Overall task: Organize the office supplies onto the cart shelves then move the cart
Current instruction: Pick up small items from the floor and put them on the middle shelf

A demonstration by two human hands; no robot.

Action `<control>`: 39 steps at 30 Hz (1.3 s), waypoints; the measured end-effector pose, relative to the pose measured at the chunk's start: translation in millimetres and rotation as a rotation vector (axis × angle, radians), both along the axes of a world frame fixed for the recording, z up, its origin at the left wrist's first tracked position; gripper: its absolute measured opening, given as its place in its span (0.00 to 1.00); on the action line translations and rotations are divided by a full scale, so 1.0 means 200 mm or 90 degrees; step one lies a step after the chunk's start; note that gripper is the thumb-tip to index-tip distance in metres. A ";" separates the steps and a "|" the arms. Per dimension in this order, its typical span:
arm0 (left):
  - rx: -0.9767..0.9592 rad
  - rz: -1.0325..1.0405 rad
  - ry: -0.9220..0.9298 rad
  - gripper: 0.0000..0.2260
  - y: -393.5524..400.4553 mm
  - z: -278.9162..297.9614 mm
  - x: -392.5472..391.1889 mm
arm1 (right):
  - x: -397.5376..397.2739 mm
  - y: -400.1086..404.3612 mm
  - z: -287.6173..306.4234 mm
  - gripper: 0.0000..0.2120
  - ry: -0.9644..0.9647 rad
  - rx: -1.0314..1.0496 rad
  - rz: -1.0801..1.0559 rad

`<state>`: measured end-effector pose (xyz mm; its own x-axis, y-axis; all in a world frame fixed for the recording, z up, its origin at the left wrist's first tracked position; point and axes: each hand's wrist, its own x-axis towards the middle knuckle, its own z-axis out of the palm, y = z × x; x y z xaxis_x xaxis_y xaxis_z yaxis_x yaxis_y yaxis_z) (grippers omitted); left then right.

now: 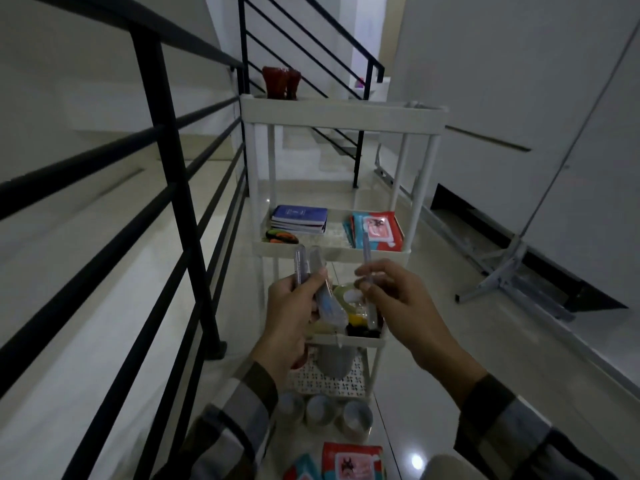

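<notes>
A white tiered cart [343,117] stands in front of me. Its second shelf holds a stack of blue notebooks [299,219], a red wipes pack [377,226] and orange-black clips [281,236]. My left hand [294,306] is shut on a clear packet of pens [317,285] above the third shelf. My right hand [398,303] pinches a single clear pen [367,271], held nearly upright. Below my hands the third shelf holds a tape roll [348,294] and small dark and yellow items. A grey cup [334,362] sits on the lowest shelf.
A black metal railing [166,140] runs along the left, close to the cart. On the floor near me stand three tape rolls [320,412] and more red packs [351,460]. A folded grey metal frame [498,271] leans at the right wall. Stairs rise behind the cart.
</notes>
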<state>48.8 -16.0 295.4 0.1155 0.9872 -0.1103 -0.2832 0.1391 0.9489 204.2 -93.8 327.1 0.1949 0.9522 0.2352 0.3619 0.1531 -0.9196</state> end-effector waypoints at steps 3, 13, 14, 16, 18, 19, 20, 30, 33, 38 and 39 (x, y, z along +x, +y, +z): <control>0.008 -0.009 0.030 0.09 0.06 0.03 -0.01 | 0.03 0.17 0.16 0.15 0.010 -0.015 0.024; 0.019 0.007 0.090 0.10 0.27 0.18 -0.07 | 0.15 1.01 0.33 0.16 -0.266 -0.242 -0.034; 0.019 0.008 0.090 0.10 0.29 0.21 -0.07 | 0.16 1.04 0.31 0.15 -0.296 -0.258 -0.022; 0.024 0.008 0.084 0.09 0.34 0.26 -0.06 | 0.17 1.10 0.27 0.13 -0.369 -0.272 0.002; 0.038 0.012 0.087 0.09 0.38 0.29 -0.04 | 0.17 1.12 0.24 0.10 -0.481 -0.268 0.027; 0.047 0.014 0.095 0.09 0.40 0.29 -0.04 | 0.17 1.11 0.24 0.09 -0.545 -0.250 0.029; 0.054 0.013 0.105 0.08 0.42 0.30 -0.03 | 0.17 1.11 0.23 0.07 -0.599 -0.223 0.024; 0.057 -0.011 0.073 0.08 0.52 0.32 0.03 | 0.10 0.83 0.38 0.12 -0.240 -0.199 0.221; 0.065 -0.008 0.070 0.10 0.53 0.32 0.04 | 0.07 0.75 0.38 0.18 -0.244 -0.210 0.243; 0.059 0.006 0.069 0.10 0.54 0.30 0.05 | 0.04 0.74 0.38 0.22 -0.210 -0.210 0.157; 0.051 0.007 0.072 0.09 0.55 0.28 0.04 | 0.06 0.76 0.38 0.22 -0.183 -0.212 0.115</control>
<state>57.1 94.9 351.6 0.0959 0.9945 -0.0424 -0.1744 0.0587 0.9829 215.6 58.4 403.6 -0.0085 0.9976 -0.0686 0.6035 -0.0496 -0.7958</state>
